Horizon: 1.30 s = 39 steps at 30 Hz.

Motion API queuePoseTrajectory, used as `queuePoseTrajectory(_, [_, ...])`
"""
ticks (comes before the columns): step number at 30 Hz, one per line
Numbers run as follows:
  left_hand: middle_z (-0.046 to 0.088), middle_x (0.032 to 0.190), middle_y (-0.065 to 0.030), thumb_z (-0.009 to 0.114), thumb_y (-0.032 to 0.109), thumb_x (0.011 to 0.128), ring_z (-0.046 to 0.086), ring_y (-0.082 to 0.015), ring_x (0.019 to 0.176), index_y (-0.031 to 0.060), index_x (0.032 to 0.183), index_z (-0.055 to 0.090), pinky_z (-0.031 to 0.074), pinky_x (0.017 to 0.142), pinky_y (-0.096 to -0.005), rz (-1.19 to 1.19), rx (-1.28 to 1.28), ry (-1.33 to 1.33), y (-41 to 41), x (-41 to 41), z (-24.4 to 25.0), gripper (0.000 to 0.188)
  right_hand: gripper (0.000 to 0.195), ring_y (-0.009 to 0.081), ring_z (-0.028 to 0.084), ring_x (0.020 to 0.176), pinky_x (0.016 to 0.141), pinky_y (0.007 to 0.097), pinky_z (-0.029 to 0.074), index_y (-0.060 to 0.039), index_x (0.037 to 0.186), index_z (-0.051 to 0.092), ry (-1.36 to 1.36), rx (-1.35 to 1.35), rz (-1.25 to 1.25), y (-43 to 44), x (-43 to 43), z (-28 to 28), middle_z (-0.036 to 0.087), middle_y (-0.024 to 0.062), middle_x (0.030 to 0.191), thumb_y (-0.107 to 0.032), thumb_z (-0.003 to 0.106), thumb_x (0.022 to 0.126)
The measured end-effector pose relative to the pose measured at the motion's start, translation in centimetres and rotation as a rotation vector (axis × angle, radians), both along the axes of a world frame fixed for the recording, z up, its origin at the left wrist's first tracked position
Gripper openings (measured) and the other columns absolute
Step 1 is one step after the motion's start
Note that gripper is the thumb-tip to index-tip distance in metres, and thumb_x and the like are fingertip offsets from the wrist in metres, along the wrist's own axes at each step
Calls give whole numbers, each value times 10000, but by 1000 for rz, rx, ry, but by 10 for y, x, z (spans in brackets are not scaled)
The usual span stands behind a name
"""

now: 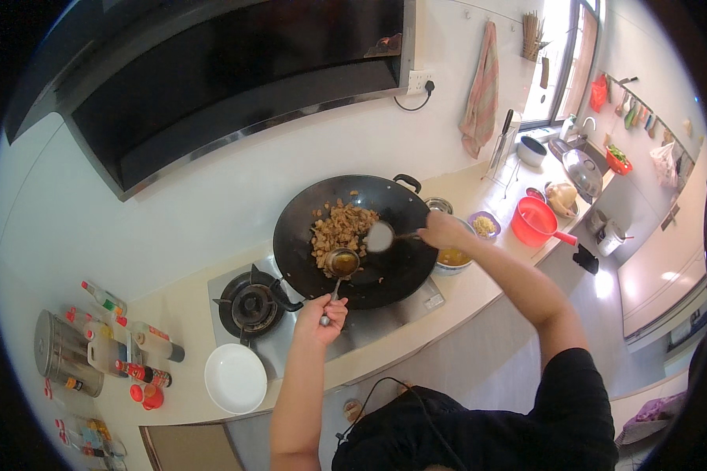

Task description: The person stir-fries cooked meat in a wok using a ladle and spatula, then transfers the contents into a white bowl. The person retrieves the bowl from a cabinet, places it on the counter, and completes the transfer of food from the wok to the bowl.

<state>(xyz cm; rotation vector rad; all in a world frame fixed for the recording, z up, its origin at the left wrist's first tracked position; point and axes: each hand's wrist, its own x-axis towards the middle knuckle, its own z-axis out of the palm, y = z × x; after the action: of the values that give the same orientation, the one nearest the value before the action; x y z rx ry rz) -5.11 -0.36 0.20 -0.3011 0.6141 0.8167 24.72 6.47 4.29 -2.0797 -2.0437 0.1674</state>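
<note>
A large black wok (400, 268) sits on the gas stove, with browned chopped food, perhaps meat, (343, 225) heaped left of its middle. My left hand (325, 318) grips the handle of a metal ladle (344, 262), whose bowl holds brown liquid above the near side of the food. From the right, my right hand (445, 231) reaches over the rim and is closed around the handle of a utensil with a pale round head (380, 236), probably a wok spatula. That head is blurred and lies beside the food's right edge.
Left of the wok are a bare burner (251, 301) and a white plate (235, 378). Sauce bottles (156, 341) crowd the left counter. A patterned bowl of yellow liquid (452, 259), a purple bowl of chopped bits (484, 225) and a red dipper (533, 222) stand right. The range hood (259, 123) overhangs.
</note>
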Motion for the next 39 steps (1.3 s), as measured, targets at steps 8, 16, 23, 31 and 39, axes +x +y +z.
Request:
queuePoseTrajectory(8, [397,628,-37,391,145,915,370,-89,477,-104,1046,339,320,384,-189,77,43,59,-8,-15,11,287,367,151,488,383,343,281,378,33,631,561,582,-496,-224,-23,18,-37,543,91,535,-288,610,803])
queuePoseTrajectory(16, [404,642,-35,380,149,920,373,-83,481,-92,1063,336,313,388,-187,59,38,90,-5,-19,13,284,409,188,473,403,369,320,378,51,601,503,966,-325,-358,-31,-37,-114,522,101,540,-271,573,844])
queuePoseTrajectory(23, [405,633,-35,382,143,917,375,-81,471,-93,1057,328,312,381,-184,65,73,132,-5,-13,11,280,432,155,432,355,341,289,329,37,582,502,965,-230,-335,-44,-31,-99,476,87,494,-293,561,854])
queuePoseTrajectory(31, [401,624,-37,375,133,915,374,-83,464,-93,1006,340,324,366,-181,55,57,125,10,-1,-1,246,424,158,432,362,342,304,337,46,586,520,1031,-268,-231,-51,-31,-65,496,80,519,-286,574,845])
queuePoseTrajectory(39, [403,626,-36,377,149,919,379,-77,468,-86,984,346,332,367,-176,36,53,163,10,4,5,246,436,152,450,376,358,288,348,34,597,547,915,-353,-179,-55,-41,-63,489,74,497,-322,563,849])
